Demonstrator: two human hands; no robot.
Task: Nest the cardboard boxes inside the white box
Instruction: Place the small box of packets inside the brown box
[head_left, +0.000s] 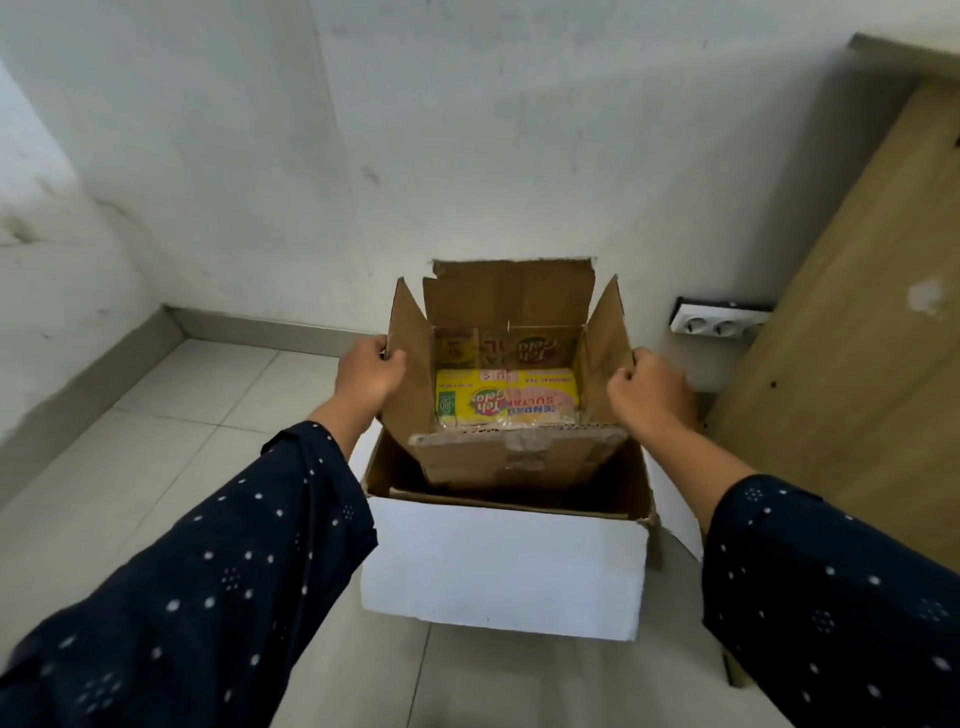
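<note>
A white box (501, 571) stands open on the tiled floor below me, brown inside. Above its opening I hold a brown cardboard box (511, 457) with its flaps up, its bottom dipping into the white box. My left hand (366, 371) grips the left flap and my right hand (647, 395) grips the right flap. Inside the brown box lies a yellow tea carton (506, 397), printed with red and green lettering. How deep the brown box sits is hidden by its own front wall.
A white wall rises right behind the boxes, with a grey skirting (270, 330) at the left. A light wooden cabinet (852, 332) stands at the right, and a wall socket (719, 325) sits low beside it. Grey floor tiles (171, 431) stretch to the left.
</note>
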